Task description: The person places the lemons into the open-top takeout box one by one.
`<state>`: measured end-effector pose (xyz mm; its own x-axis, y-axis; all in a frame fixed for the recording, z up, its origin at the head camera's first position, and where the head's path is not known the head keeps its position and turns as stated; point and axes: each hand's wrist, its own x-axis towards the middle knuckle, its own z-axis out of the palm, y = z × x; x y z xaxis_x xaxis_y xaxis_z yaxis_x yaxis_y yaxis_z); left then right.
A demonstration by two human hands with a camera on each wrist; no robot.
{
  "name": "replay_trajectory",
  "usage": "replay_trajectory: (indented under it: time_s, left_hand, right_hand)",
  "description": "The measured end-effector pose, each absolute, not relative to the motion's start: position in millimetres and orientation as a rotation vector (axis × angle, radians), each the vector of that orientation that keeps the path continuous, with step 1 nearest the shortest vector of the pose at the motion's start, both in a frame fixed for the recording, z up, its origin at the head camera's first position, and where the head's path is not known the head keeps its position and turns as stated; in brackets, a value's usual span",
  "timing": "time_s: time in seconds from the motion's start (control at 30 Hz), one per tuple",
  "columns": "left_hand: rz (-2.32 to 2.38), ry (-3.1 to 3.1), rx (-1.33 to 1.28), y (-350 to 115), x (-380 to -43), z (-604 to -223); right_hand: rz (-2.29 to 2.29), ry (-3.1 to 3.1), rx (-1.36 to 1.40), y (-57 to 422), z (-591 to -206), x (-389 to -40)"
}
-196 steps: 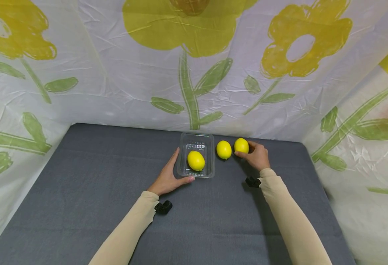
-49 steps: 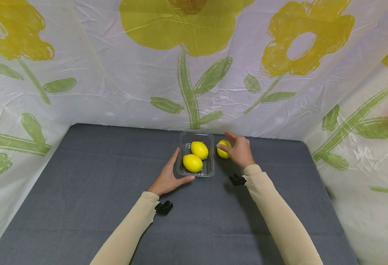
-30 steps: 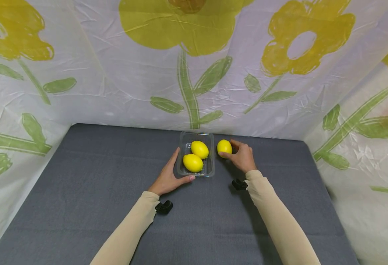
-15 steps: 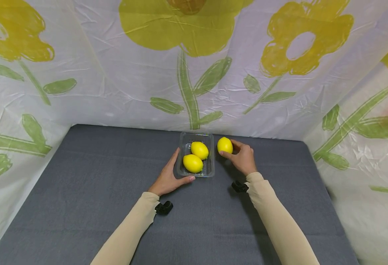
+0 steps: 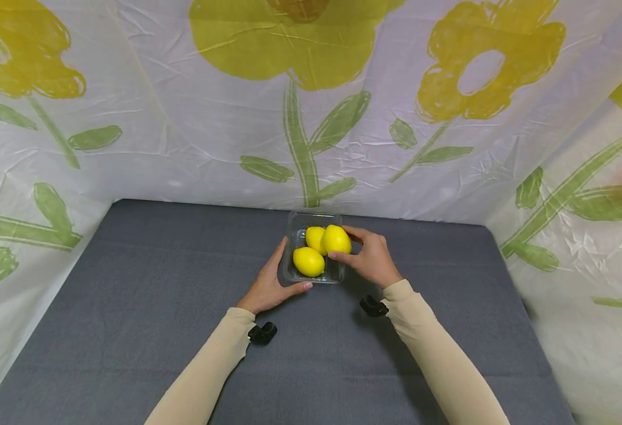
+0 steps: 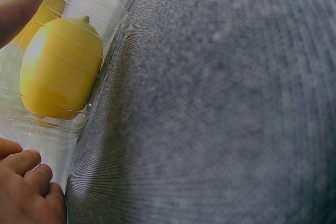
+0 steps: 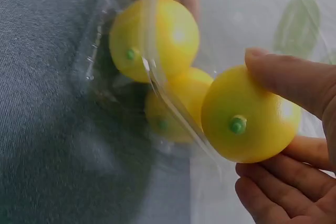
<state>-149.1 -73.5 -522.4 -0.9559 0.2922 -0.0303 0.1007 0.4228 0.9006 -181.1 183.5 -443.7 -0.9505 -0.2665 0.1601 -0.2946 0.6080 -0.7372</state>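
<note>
A clear plastic container (image 5: pixel 335 270) stands near the back of the table with two yellow lemons in it, a front lemon (image 5: pixel 308 262) and a back lemon (image 5: pixel 313 237). My left hand (image 5: pixel 268 288) holds the container's front left corner, thumb along the front edge and fingers at the left side. Between thumb and fingers my right hand (image 5: pixel 373 260) grips a third lemon (image 5: pixel 337 239), over the container's right rim. The right wrist view shows this held lemon (image 7: pixel 247 116), green stem end toward the camera, beside the container wall.
A dark grey cloth (image 5: pixel 183 307) covers the table. Behind it hangs a white curtain (image 5: pixel 205 136) printed with yellow flowers, which continues along both sides. Black wrist cameras sit at the left wrist (image 5: pixel 262 333) and the right wrist (image 5: pixel 373 306).
A second lemon has gone into the container since the oldest frame. My right hand then gripped the last lemon, lifted it and carried it left over the container. The left hand stayed put.
</note>
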Motion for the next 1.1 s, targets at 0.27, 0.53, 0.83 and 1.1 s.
replay_trajectory:
  time_s: [0.27,0.53,0.83,1.1]
  left_hand:
    - [1.552,2.492,0.344,-73.6,-148.7,-522.9]
    - [1.565,2.48,0.366,-73.4,-149.3,-520.8]
    - [1.567,2.476,0.353,-73.8,-150.0,-522.2]
    - [1.56,2.471,0.358,-73.9,-149.3,-520.0]
  right_hand:
    - [1.069,-2.886,0.606,166.3,-445.1,-181.1]
    - [0.997,-2.915,0.599,160.5,-445.2,-181.0]
    - [0.972,-2.857,0.581,159.2,-443.4,-181.5]
    - [0.856,-2.913,0.554,152.4,-442.2,-183.0]
